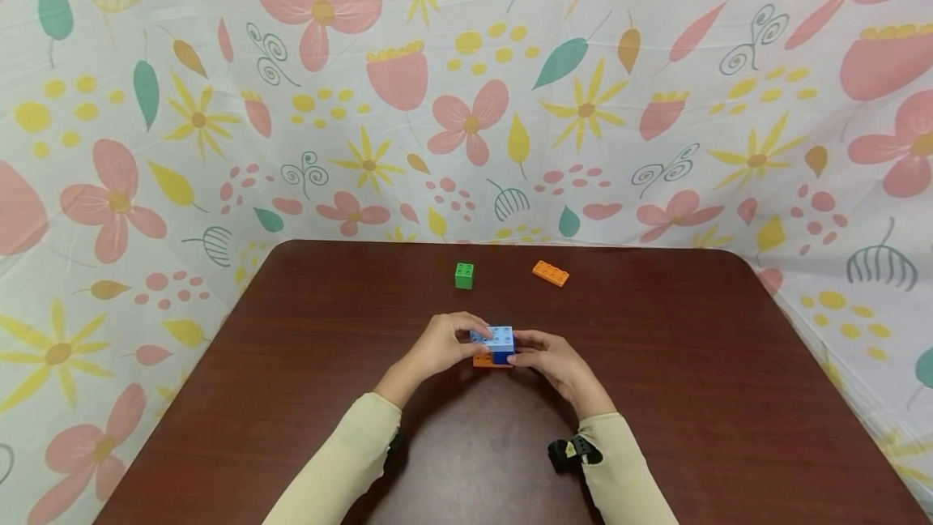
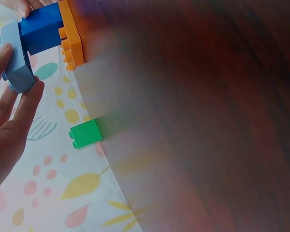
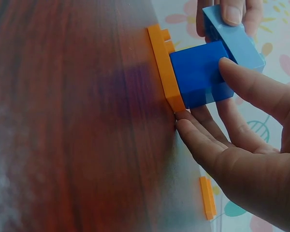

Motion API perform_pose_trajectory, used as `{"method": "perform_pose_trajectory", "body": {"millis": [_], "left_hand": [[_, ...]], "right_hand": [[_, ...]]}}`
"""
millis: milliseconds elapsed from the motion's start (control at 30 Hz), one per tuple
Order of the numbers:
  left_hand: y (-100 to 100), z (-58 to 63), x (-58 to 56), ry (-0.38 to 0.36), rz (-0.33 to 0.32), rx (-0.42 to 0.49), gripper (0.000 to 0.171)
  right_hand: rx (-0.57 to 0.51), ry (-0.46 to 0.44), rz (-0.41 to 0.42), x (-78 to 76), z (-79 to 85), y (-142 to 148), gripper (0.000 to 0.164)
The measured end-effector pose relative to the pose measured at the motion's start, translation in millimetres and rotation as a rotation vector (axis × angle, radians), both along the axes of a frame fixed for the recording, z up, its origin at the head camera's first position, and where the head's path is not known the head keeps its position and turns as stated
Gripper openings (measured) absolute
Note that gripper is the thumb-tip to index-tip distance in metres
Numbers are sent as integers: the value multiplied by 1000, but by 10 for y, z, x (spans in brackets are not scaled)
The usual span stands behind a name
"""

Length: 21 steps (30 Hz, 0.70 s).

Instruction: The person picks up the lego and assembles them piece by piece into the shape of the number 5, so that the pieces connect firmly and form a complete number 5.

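My left hand (image 1: 440,344) pinches a light blue toy brick (image 1: 500,336) between thumb and fingers. That brick sits over the stud side of a dark blue brick (image 3: 200,70), slightly tilted against it in both wrist views; whether they are locked together I cannot tell. The dark blue brick stands on one end of a flat orange brick (image 3: 165,72), leaving studs bare at the other end. With its thumb and fingers, my right hand (image 1: 555,359) grips the dark blue brick, fingertips reaching the orange one's edge. The orange brick lies on the table.
Further back on the brown table (image 1: 328,298) stands a green brick (image 1: 464,276). To its right lies a second flat orange brick (image 1: 550,273). Behind the table's far edge hangs a flowered cloth (image 1: 466,209).
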<state>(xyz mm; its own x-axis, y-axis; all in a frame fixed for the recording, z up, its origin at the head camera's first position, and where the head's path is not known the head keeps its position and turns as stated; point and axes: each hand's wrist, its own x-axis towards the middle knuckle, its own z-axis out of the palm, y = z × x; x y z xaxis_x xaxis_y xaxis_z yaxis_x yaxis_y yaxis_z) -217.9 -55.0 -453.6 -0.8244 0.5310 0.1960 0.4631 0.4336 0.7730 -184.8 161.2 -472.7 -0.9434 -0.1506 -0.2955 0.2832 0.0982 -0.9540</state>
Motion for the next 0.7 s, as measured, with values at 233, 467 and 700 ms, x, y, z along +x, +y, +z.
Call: {"method": "perform_pose_trajectory", "body": {"millis": [233,467,700], "left_hand": [[21,15,19,5,-13,-4,14],[30,22,12,22,-46,-26,15],[20,14,15,59,-67,-30,15]], "right_hand": [[-7,4,11,5,1,7,55],[-2,2,11,-4,-4,16,55],[-9,0,10,-8,-4,10,55]]}}
